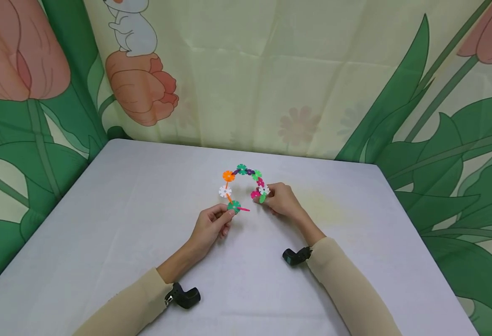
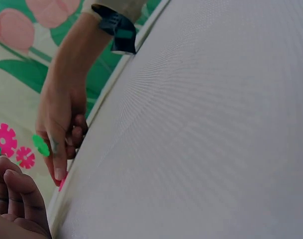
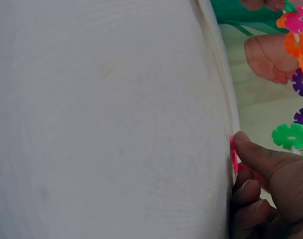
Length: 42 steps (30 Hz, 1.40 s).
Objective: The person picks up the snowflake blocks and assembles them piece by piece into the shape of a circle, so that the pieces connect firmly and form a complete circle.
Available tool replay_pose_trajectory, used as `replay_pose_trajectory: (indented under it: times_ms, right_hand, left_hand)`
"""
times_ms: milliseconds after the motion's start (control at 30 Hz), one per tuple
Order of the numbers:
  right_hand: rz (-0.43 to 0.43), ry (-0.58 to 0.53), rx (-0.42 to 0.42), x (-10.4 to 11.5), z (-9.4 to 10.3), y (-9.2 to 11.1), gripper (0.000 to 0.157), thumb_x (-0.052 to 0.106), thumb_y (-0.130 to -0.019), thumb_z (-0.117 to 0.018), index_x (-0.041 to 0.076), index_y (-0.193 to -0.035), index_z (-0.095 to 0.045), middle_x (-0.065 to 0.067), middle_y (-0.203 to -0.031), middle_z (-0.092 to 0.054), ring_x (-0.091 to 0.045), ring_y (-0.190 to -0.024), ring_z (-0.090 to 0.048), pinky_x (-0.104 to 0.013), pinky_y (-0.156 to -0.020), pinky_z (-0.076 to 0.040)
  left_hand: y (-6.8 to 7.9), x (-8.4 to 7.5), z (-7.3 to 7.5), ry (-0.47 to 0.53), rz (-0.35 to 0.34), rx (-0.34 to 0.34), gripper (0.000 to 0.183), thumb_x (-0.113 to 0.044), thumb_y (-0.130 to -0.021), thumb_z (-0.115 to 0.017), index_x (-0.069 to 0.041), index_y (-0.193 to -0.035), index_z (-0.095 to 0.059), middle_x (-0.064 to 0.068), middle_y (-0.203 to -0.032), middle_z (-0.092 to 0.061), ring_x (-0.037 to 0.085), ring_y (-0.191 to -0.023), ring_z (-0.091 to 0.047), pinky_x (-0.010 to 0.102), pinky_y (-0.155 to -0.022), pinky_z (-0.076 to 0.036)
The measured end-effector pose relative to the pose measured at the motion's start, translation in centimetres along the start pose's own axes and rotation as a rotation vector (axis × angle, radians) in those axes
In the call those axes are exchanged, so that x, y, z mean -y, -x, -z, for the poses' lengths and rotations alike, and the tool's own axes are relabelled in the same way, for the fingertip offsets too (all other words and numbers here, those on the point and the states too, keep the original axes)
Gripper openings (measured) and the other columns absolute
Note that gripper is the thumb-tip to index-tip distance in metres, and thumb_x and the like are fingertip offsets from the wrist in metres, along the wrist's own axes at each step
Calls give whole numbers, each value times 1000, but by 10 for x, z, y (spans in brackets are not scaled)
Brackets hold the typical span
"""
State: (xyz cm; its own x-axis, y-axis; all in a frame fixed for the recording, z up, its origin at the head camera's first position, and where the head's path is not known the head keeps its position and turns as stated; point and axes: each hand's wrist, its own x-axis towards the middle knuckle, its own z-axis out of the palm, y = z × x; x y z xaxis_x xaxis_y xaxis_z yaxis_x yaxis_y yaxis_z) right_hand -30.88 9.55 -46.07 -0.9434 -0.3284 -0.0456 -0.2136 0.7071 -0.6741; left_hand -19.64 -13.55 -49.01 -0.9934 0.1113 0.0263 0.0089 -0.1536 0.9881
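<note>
A curved chain of colourful notched plastic discs (image 1: pixel 228 176) hangs above the table between both hands, with a gap at its near side. My left hand (image 1: pixel 212 227) pinches the teal-green disc (image 1: pixel 234 206) at the left end, and a pink disc (image 1: pixel 243 209), seen edge-on, sticks out from it to the right. At the other end, my right hand (image 1: pixel 285 200) pinches a pink disc (image 3: pixel 234 153) between thumb and fingers. Close to those fingers sit a white disc (image 1: pixel 264 190) and a light green disc (image 3: pixel 291 136). In the left wrist view, the left fingers' hold is cut off by the frame edge.
A white-covered table (image 1: pixel 145 186) lies beneath both hands. Behind it hangs a printed curtain (image 1: pixel 246 84) with tulips, leaves and a rabbit on a carrot. Each wrist carries a black camera (image 1: pixel 185 297) on a strap.
</note>
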Motion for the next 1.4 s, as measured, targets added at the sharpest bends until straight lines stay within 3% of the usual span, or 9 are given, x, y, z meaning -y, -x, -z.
replay_pose_trajectory:
  times_ms: [167,267,467,567,767,967,1100,1233,1400]
  right_hand:
    - [12,42,-34,0,-2,-2,20,25,-93,-83,7,-96,-74,-1,-59,-57,-12,-47,-54,-24,-51,-42]
    - [9,30,-42,0,-2,-2,20,18,-94,-80,3,-104,-73,-1,-62,-57,-11,-49,-53,-24,-54,-41]
    - [-119,-96,-73,0,0,4,23,4,-92,-67,-3,-114,-68,3,-66,-56,-8,-49,-48,-23,-53,-41]
    - [-169,-135,-44,-1,4,11,12,10,-97,-66,0,-103,-67,2,-61,-59,-9,-46,-51,-23,-50,-45]
    - [-204,-118,77,-5,13,29,24,24,-105,-66,3,-93,-63,-2,-58,-61,-13,-45,-56,-26,-50,-53]
    - [-136,-170,119,-8,22,43,25,20,-107,-62,0,-93,-69,-3,-65,-64,-15,-52,-61,-29,-55,-57]
    - [-82,-283,145,-5,28,49,25,16,-108,-61,-6,-99,-70,-3,-70,-64,-14,-56,-62,-26,-57,-56]
    - [-33,-388,225,3,29,56,28,16,-109,-59,-11,-105,-67,-2,-73,-64,-14,-58,-62,-24,-58,-57]
    - [46,-424,328,14,22,63,32,19,-110,-59,-12,-107,-64,-3,-74,-65,-14,-59,-62,-25,-59,-57]
  left_hand:
    - [-1,-1,0,-12,-4,6,31,-14,-105,-65,16,-108,-58,-5,-69,-54,7,-56,-48,18,-50,-40]
    - [0,-2,0,-20,-2,5,31,-14,-105,-65,16,-109,-58,-4,-69,-54,7,-56,-48,18,-51,-41]
    - [1,-1,0,-11,25,7,32,-16,-105,-65,15,-111,-57,-4,-71,-54,8,-57,-49,19,-51,-41]
    - [1,-1,0,-5,27,9,32,-16,-105,-65,15,-111,-58,-4,-72,-53,8,-57,-49,19,-51,-40]
    - [0,0,1,-7,26,12,32,-16,-105,-65,14,-111,-58,-4,-72,-53,8,-57,-49,19,-51,-41]
    - [-1,0,2,-13,22,16,33,-17,-105,-65,14,-111,-58,-3,-72,-54,9,-57,-49,19,-51,-41]
    - [-1,0,2,-12,19,20,33,-17,-105,-65,15,-111,-58,-3,-72,-54,9,-57,-49,19,-51,-42]
    - [-1,1,2,-10,21,24,34,-18,-105,-66,15,-111,-57,-3,-72,-54,9,-57,-49,19,-51,-42]
    - [-1,1,2,-11,18,17,33,-17,-105,-66,14,-110,-58,-4,-72,-54,9,-57,-49,19,-51,-42]
